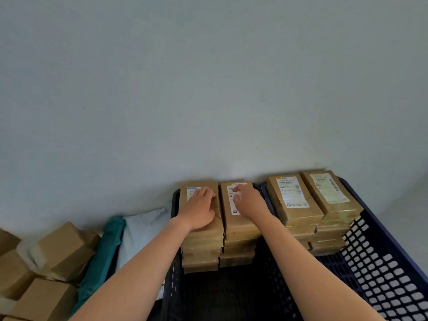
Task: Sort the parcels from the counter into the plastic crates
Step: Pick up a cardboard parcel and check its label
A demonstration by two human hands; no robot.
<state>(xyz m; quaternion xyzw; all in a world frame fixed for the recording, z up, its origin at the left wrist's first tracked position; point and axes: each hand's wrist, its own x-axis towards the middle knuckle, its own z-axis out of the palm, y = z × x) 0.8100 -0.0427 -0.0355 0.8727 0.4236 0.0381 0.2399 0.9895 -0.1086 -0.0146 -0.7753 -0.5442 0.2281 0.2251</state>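
Note:
Two stacks of flat brown parcels stand at the far end of a dark plastic crate. My left hand lies flat on the top parcel of the left stack, fingers spread over its label. My right hand rests on the top parcel of the right stack, fingers loosely bent on its white label. Neither hand grips anything. A blue latticed crate to the right holds two more parcel stacks.
Loose brown boxes lie at the lower left. A teal cloth and a pale blue sheet hang between them and the dark crate. A plain grey wall rises straight behind the crates.

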